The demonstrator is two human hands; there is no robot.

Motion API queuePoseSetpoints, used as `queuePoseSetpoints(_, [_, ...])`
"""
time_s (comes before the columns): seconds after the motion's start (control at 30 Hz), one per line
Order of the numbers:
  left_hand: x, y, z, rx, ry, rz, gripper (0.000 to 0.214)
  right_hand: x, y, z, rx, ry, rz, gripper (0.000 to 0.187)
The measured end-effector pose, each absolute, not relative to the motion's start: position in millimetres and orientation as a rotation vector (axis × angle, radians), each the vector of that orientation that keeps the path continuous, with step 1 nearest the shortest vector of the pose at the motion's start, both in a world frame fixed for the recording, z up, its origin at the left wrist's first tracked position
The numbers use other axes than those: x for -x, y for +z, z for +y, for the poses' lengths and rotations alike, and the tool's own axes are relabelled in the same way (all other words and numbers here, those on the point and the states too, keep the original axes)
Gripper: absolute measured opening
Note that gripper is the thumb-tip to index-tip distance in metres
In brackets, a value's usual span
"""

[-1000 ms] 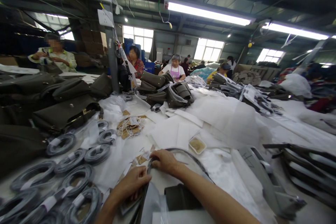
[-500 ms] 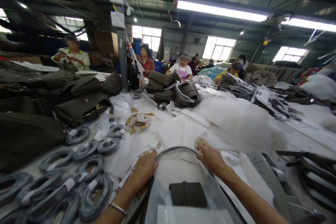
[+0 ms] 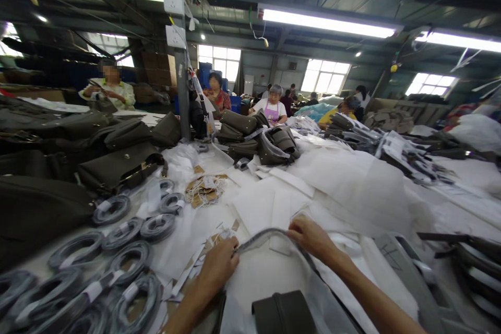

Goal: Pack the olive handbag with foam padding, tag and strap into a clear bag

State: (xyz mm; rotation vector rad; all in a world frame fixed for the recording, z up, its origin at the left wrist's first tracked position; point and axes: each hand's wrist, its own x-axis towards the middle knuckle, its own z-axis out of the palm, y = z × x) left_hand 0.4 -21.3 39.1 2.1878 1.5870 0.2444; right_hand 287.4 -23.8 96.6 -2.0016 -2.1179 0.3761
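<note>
A narrow, dark bag handle in a greyish, see-through wrap arcs between my hands. My left hand is closed around its left side. On the right side, my right hand pinches the same handle with bent fingers. Closer to me, at the bottom edge, lies a dark olive bag flap or band, with clear plastic beside it. Most of the bag is cut off below. Tags and paper scraps lie just left of my left hand.
Wrapped coiled straps and olive bags crowd the left. A bundle of stringed tags lies ahead, near white foam sheets. More bags are piled by a post. Several people sit beyond.
The handle and bag have come lower in the picture, and the bag's white sheet is now out of view. My right hand has shifted slightly left and down along with the handle.
</note>
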Motion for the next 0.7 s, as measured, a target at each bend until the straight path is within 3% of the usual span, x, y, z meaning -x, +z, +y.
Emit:
queuePoseSetpoints(0.17, [0, 30, -20, -2.162, 0.329, 1.538, 0.02, -246, 84, 15, 1.961, 0.492, -2.165, 0.026])
queuePoseSetpoints(0.3, [1, 27, -21, -2.143, 0.378, 1.497, 0.022, -208, 65, 33, 2.109, 0.387, -2.234, 0.06])
queuePoseSetpoints(0.4, [0, 25, -22, -2.119, 0.407, 1.481, 0.023, -188, 61, 39, 2.266, 0.308, -2.254, 0.073])
queuePoseSetpoints(0.57, [0, 23, -23, -2.094, 0.442, 1.443, 0.028, -186, 64, 56, 2.348, 0.107, -2.224, 0.047])
queuePoseSetpoints(0.7, [0, 22, -24, -2.077, 0.473, 1.402, 0.038, -162, 82, 60, 2.225, -0.04, -2.297, 0.041])
